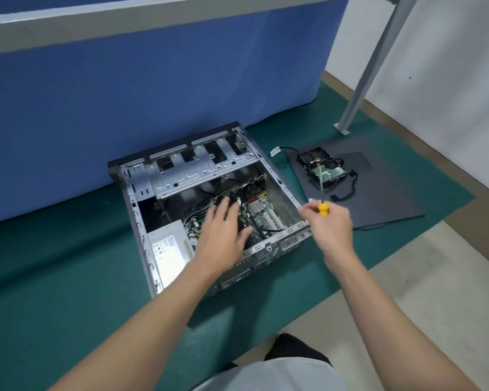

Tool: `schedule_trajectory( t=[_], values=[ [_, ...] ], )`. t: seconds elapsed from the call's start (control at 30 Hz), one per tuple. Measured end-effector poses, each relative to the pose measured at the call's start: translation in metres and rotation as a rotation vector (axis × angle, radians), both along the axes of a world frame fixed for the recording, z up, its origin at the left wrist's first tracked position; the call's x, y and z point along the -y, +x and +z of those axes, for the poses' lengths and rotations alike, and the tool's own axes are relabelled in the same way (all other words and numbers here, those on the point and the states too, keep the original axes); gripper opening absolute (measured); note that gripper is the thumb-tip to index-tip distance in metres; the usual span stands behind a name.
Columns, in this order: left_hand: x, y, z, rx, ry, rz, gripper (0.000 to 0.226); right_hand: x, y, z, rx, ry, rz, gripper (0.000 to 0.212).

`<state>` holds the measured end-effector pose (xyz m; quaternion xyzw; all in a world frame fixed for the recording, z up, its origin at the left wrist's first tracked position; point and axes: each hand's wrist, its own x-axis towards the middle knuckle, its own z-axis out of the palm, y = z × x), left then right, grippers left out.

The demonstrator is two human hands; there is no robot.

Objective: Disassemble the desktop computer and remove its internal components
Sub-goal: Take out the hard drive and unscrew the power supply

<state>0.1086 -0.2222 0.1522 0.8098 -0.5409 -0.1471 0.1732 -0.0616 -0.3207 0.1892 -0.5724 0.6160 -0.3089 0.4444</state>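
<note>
Head view, left hand (223,235) over computer case (198,173)

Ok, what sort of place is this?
Probably a workshop floor: the open computer case sits on a green mat against a blue partition, with a metal table leg nearby.

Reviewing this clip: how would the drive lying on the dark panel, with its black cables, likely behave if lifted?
The drive looks like a rigid boxy block, so probably stiff and heavy for its size. Its black cables loop loosely around it, so they would likely dangle and could snag on the dark panel.
</note>
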Motion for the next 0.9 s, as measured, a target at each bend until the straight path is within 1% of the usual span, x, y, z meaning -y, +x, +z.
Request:
schedule_trajectory(
  t=[0.1,0.2,0.27,0.37,0.5,0.63,0.73,0.83,0.9],
  values=[
    [0.045,0.022,-0.012,0.045,0.235,0.091,0.089,0.067,0.004,-0.012,-0.136,-0.037,0.08,0.016],
    [0.084,0.033,-0.021,0.063,0.364,0.153,0.105,0.124,0.015,-0.039,-0.273,-0.024,0.218,0.016],
    [0.105,0.038,-0.025,0.072,0.418,0.199,0.107,0.155,0.024,-0.058,-0.365,-0.003,0.317,0.016],
    [0.126,0.041,-0.028,0.093,0.436,0.258,0.103,0.192,0.043,-0.083,-0.462,0.01,0.425,0.012],
    [0.133,0.042,-0.027,0.162,0.448,0.285,0.091,0.228,0.077,-0.107,-0.551,-0.007,0.511,0.014],
    [0.133,0.045,-0.022,0.166,0.446,0.308,0.074,0.248,0.113,-0.129,-0.615,-0.008,0.591,0.013],
    [0.132,0.043,-0.02,0.19,0.441,0.314,0.067,0.252,0.13,-0.142,-0.657,-0.046,0.654,0.014],
    [0.131,0.041,-0.02,0.175,0.435,0.317,0.065,0.252,0.136,-0.154,-0.681,-0.079,0.651,0.013],
    [0.129,0.042,-0.02,0.171,0.442,0.317,0.065,0.252,0.137,-0.16,-0.689,-0.061,0.625,0.015]
  ],
)
